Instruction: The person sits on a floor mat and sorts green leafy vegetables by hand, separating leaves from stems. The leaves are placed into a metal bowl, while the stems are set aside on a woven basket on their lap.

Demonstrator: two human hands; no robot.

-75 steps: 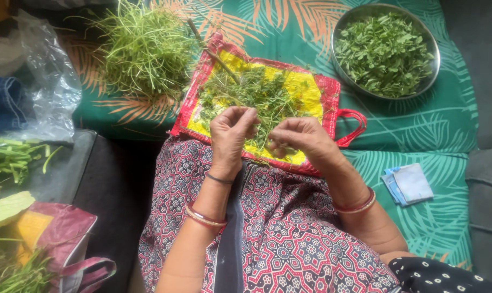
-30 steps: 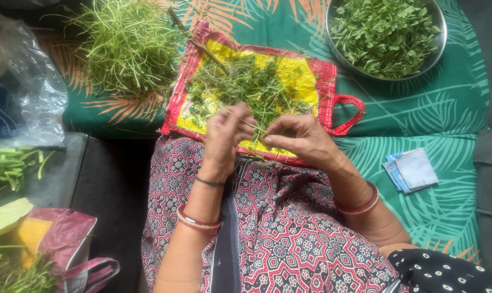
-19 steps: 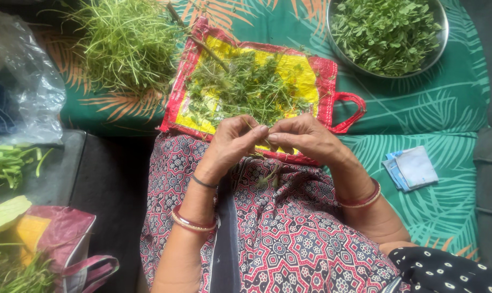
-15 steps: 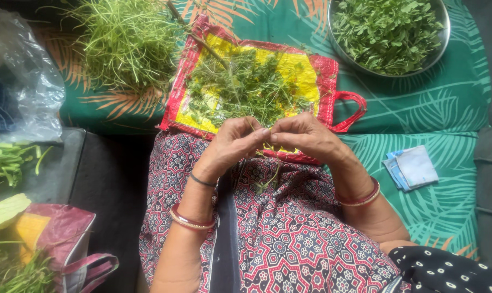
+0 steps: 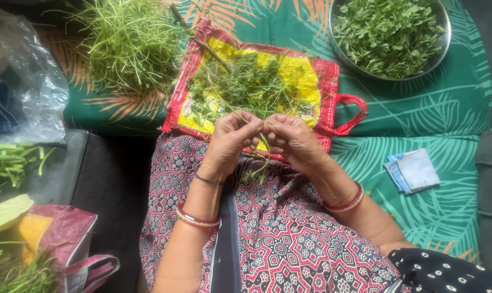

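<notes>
Left hand and right hand close together over the lap, fingertips almost meeting, both pinched shut on one thin green sprig. Sprig hanging down between the two hands, its leafy end against the patterned red and black dress. Thin dark band and red bangles on the left wrist, red bangles on the right.

Just beyond the hands, a flat red and yellow woven bag spread on the bed, its near edge touching the knees, a red handle sticking out to the right. Loose leafy stalks scattered over the bag's yellow middle. To the upper left of the bag, a heap of bare green stems on the green leaf-print sheet. At the upper right, a round steel bowl full of plucked leaves. Right of the lap, a small folded blue and white packet lying on the sheet.

Far left: a crumpled clear plastic bag, more green vegetables below it, and a maroon bag at the bottom corner.
</notes>
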